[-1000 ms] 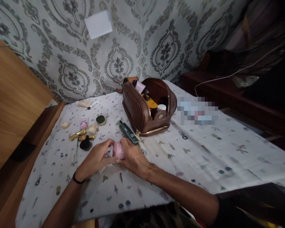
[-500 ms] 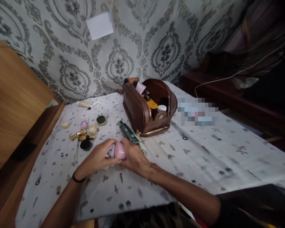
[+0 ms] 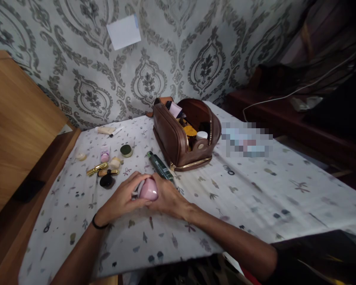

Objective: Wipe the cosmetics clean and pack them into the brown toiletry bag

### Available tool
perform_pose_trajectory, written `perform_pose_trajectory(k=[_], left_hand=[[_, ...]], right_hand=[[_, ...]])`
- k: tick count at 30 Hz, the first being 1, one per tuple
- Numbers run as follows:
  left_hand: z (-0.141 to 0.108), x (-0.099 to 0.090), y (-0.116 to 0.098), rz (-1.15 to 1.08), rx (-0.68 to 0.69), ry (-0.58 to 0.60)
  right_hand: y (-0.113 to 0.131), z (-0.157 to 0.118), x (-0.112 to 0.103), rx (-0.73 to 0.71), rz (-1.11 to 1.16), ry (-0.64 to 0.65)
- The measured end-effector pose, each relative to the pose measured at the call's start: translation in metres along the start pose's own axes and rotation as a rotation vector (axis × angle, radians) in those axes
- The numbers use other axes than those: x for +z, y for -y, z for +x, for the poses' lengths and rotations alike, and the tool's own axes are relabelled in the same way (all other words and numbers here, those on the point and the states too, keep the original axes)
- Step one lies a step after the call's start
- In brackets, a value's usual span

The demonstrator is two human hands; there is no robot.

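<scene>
A rounded pink item (image 3: 148,189) is held between both hands above the patterned cloth (image 3: 112,245). My left hand (image 3: 126,198) is closed on its left side, where something pale shows under the fingers. Fingers of my right hand (image 3: 169,200) wrap its right side. Just behind the hands lies a dark green tube (image 3: 160,166), next to an open brown bag (image 3: 175,138) holding a yellow-lidded jar (image 3: 190,132), a white-capped item (image 3: 202,136) and other cosmetics.
Left of the hands lie a round black item (image 3: 107,181), gold tubes (image 3: 97,169), a dark green round jar (image 3: 126,150), a pink-capped tube (image 3: 105,153) and a beige tube (image 3: 105,130). A wooden panel (image 3: 20,118) stands at far left.
The pink item has turned between the hands, showing more of its smooth rounded side and less of the pale part. Both hands stay in nearly the same place.
</scene>
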State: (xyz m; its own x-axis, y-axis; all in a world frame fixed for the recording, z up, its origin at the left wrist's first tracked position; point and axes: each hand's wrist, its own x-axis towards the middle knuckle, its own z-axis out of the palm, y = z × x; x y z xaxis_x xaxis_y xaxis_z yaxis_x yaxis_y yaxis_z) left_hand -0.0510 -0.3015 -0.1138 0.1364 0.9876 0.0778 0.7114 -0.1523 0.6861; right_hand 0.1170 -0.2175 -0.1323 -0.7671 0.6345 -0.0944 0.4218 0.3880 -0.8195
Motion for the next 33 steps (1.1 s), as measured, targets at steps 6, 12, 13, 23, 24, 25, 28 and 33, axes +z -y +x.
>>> perform_pose_trajectory(k=[6, 12, 13, 23, 24, 25, 28, 33], left_hand=[[0.001, -0.006, 0.0, -0.019, -0.015, -0.005], [0.0, -0.001, 0.011, -0.307, -0.105, -0.164], [-0.001, 0.0, 0.013, -0.375, -0.134, -0.193], [0.0, 0.019, -0.002, -0.276, -0.179, -0.267], [0.001, 0.022, -0.001, -0.228, -0.163, -0.284], [0.001, 0.024, 0.002, -0.199, -0.151, -0.298], [0.003, 0.024, 0.013, -0.152, -0.15, -0.317], [0.002, -0.002, 0.022, -0.131, -0.132, -0.181]], right_hand=[[0.005, 0.0, -0.002, 0.049, 0.091, 0.041], [-0.003, 0.002, -0.001, -0.067, 0.446, -0.044], [-0.005, 0.003, -0.001, -0.07, 0.549, -0.03], [-0.004, 0.004, -0.006, -0.03, 1.174, 0.097], [-0.005, 0.004, -0.005, -0.027, 1.171, 0.095], [-0.005, 0.004, -0.004, -0.024, 1.167, 0.096], [-0.008, 0.005, 0.001, -0.02, 1.158, 0.118], [-0.012, 0.008, 0.002, -0.051, 1.246, 0.315]])
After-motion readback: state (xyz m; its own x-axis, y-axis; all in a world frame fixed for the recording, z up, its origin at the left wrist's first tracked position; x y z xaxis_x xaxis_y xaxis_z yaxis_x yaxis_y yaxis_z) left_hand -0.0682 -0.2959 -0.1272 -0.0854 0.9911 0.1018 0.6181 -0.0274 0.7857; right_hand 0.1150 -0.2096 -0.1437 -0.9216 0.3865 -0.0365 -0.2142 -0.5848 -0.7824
